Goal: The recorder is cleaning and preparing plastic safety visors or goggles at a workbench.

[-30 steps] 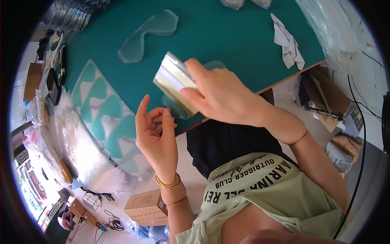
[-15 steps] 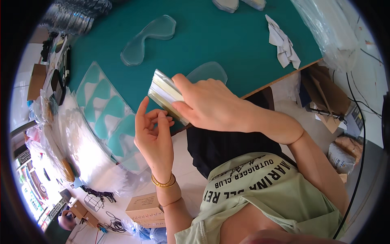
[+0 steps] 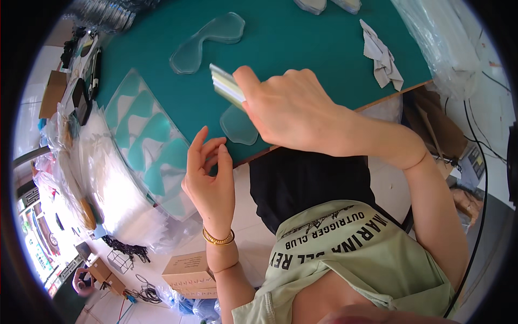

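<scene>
My right hand [image 3: 297,110] grips a flat, straight-edged piece [image 3: 226,86], pale yellow and white with shiny edges, held tilted above the green table. What exactly it is does not show. Partly beneath that hand lies a clear, eye-mask-shaped plastic piece [image 3: 239,128] near the table's front edge; the hand hides its rest. My left hand [image 3: 208,186] holds nothing, its fingers loosely bent and apart, just left of that clear piece and not touching it. A second clear mask-shaped piece [image 3: 216,33], seemingly several layers thick, lies farther back.
A clear sheet [image 3: 162,140] with teal and whitish mask shapes overhangs the table's left side, beside plastic bags [image 3: 116,178]. A crumpled grey cloth [image 3: 382,56] lies at right. More clear pieces [image 3: 345,4] are at the back. Cardboard boxes [image 3: 189,272] stand on the floor.
My right hand has lifted the flat piece up and away from my left hand, and tilted it edge-on. More of the clear piece's left end now shows. My left hand stays nearly in place.
</scene>
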The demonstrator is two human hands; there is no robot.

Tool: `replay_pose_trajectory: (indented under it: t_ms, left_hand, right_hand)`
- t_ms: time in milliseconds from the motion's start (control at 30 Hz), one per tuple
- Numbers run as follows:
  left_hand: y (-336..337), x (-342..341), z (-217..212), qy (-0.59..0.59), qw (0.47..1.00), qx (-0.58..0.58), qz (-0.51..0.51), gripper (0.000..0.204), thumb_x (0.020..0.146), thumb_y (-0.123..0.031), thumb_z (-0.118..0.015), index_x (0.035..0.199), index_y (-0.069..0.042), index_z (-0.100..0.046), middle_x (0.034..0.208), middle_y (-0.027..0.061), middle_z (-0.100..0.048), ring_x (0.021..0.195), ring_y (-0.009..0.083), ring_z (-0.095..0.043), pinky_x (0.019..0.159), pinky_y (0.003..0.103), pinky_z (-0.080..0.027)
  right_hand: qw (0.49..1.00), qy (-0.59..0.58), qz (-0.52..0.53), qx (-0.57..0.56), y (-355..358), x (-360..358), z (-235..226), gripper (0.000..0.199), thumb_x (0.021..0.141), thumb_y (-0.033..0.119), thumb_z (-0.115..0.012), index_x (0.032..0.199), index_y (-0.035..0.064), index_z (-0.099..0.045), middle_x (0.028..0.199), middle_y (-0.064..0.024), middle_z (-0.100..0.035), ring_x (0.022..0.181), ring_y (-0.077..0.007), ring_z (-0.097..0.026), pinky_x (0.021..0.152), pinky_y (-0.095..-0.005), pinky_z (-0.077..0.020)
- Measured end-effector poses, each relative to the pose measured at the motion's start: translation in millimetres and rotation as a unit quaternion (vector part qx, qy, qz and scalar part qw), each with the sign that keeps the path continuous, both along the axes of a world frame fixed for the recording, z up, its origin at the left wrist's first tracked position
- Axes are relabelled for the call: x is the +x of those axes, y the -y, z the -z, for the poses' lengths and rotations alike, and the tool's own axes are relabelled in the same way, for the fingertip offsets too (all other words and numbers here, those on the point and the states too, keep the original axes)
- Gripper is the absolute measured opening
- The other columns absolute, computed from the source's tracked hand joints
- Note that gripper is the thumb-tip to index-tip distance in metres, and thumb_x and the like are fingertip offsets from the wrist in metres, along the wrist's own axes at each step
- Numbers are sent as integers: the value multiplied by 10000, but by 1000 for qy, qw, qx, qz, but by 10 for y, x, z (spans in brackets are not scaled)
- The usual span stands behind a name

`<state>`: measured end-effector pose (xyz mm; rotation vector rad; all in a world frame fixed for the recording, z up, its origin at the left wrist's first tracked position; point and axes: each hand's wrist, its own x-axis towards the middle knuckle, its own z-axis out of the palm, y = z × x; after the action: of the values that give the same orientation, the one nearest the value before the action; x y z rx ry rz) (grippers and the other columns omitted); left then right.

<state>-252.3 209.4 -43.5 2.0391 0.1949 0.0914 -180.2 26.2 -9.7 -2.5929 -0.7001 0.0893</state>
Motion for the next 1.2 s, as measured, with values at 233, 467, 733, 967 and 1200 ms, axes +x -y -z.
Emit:
replay_pose_trajectory:
  t_ms: [233, 467, 733, 967, 1200]
  left_hand:
    - [12, 2, -4, -3, 1000, -2, 1, 359, 910, -13, -629, 1266, 3, -590, 978, 74, -734, 835, 121, -688, 735, 246, -544]
    - [-49, 55, -98, -18, 999, 26, 15, 350, 906, -62, -652, 1249, -12, -603, 977, 70, -739, 828, 157, -704, 745, 276, -548]
    - [71, 508, -257, 94, 941, 239, 219, 385, 799, -100, -725, 1150, 31, -634, 1111, 144, -621, 1023, 305, -586, 868, 387, -488]
    - [375, 803, -150, 125, 908, 275, 291, 313, 728, -95, -708, 993, 50, -629, 1010, 174, -598, 946, 347, -555, 862, 415, -478]
    - [167, 1414, -307, 175, 899, 347, 202, 270, 724, -124, -691, 927, 42, -627, 938, 173, -615, 922, 347, -588, 829, 419, -489]
  right_hand:
    - [998, 20, -27, 56, -103, -120, 92, 247, 886, 133, -639, 986, -11, -464, 554, -145, -605, 448, -336, -592, 406, -421, -438]
    - [998, 56, 9, -19, 120, 254, 46, 242, 894, 156, -618, 999, -18, -485, 595, -156, -622, 515, -354, -621, 460, -443, -462]
    - [997, -32, 67, 25, 897, 193, -135, 327, 946, 280, -579, 1101, 9, -483, 816, -251, -658, 750, -429, -645, 629, -491, -486]
    - [991, -58, 120, -15, 1203, 539, 54, 400, 907, 328, -606, 1137, 4, -565, 845, -216, -673, 801, -394, -656, 707, -474, -515]
    - [982, 144, 113, -50, 1731, 1180, 123, 294, 916, 232, -650, 1160, 70, -678, 1042, -66, -638, 1041, -263, -591, 869, -372, -494]
